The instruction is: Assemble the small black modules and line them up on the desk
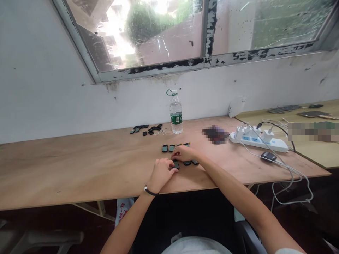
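My left hand (162, 172) rests on the table with thumb and fingers closed around a small black device (176, 164) that has a grey screen-like face. Just above it, my right hand (182, 153) reaches in with its fingers pinched together at the device's upper end; whatever they hold is too small to make out. Behind my hands stands a row of similar devices, among them one at the left end (165, 148) and its neighbour (172, 147); my right hand partly covers the others. Two more, a flat one (187, 163) and a tilted one (195, 162), lie under my right wrist.
Further back lie a pile of black pieces (155, 128) and small scattered bits (161, 132). A water bottle (176, 118) stands near the wall. To the right are a power strip (259, 141) with chargers, a black mouse-like object (268, 156) and loose white cables (293, 173) hanging over the table edge.
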Motion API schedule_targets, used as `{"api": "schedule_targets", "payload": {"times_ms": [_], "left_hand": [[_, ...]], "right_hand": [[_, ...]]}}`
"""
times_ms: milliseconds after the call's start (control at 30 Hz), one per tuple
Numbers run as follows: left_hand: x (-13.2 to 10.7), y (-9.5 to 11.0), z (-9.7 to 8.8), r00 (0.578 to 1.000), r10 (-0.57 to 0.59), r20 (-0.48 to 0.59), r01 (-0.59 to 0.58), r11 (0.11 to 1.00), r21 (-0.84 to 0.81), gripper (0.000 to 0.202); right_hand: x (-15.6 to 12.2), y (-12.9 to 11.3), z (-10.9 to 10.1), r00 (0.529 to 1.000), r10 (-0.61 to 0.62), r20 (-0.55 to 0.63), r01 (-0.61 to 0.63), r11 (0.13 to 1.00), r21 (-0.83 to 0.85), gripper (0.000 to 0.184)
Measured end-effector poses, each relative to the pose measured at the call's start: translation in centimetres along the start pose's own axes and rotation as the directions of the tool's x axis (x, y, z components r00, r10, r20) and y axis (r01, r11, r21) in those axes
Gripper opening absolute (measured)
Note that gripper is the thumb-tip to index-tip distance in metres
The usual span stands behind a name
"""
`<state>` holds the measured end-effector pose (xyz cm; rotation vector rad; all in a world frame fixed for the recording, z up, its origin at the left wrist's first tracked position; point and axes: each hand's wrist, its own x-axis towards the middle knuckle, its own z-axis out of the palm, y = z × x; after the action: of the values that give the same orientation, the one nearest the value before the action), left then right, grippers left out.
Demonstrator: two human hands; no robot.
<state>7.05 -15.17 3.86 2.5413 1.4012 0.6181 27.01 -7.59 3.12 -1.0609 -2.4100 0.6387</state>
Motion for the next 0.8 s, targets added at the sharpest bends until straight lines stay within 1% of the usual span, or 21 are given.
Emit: {"api": "schedule_targets", "payload": {"times_ms": [67,133,167,233,333,433,500,600,700,800], "left_hand": [[0.0,0.0,-0.2,1.0,-0.001,-0.006,0.001,1.0,-0.003,0.014],[0.0,0.0,-0.4,1.0,-0.006,-0.013,0.006,1.0,-0.016,0.015],[0.0,0.0,-0.4,1.0,-0.005,-0.02,0.005,1.0,-0.027,0.015],[0.0,0.1,-0.3,0.999,0.018,-0.038,-0.021,0.998,-0.058,0.014],[-0.1,0.6,0.5,0.991,0.114,-0.067,-0.121,0.986,-0.116,0.008],[-0.5,1.6,1.8,0.977,0.195,-0.083,-0.203,0.974,-0.103,0.004],[-0.8,2.3,2.8,0.973,0.213,-0.084,-0.217,0.976,-0.033,0.007],[-1.1,3.1,3.8,0.972,0.217,-0.093,-0.208,0.974,0.094,0.014],[-1.1,3.2,4.3,0.97,0.217,-0.106,-0.199,0.967,0.158,0.016],[-1.0,3.1,4.3,0.97,0.223,-0.098,-0.205,0.964,0.167,0.012]], "right_hand": [[-0.2,0.4,-0.7,0.998,-0.005,-0.058,0.006,1.0,0.027,0.018],[-0.7,1.2,-1.7,0.996,-0.039,-0.079,0.044,0.997,0.062,0.02],[-1.1,1.6,-2.2,0.996,-0.058,-0.067,0.063,0.995,0.079,0.022],[-2.1,2.4,-3.1,0.998,-0.066,-0.003,0.066,0.992,0.106,0.026],[-4.0,3.2,-3.8,0.994,-0.052,0.099,0.039,0.991,0.126,0.03],[-5.8,3.5,-3.7,0.987,-0.083,0.138,0.061,0.986,0.157,0.031],[-6.5,3.6,-3.4,0.987,-0.096,0.126,0.07,0.978,0.194,0.027],[-7.0,3.8,-2.7,0.991,-0.091,0.094,0.065,0.968,0.244,0.024],[-6.8,3.8,-2.1,0.99,-0.107,0.087,0.081,0.961,0.263,0.026],[-6.5,3.6,-1.9,0.985,-0.143,0.097,0.114,0.959,0.261,0.027]]}}
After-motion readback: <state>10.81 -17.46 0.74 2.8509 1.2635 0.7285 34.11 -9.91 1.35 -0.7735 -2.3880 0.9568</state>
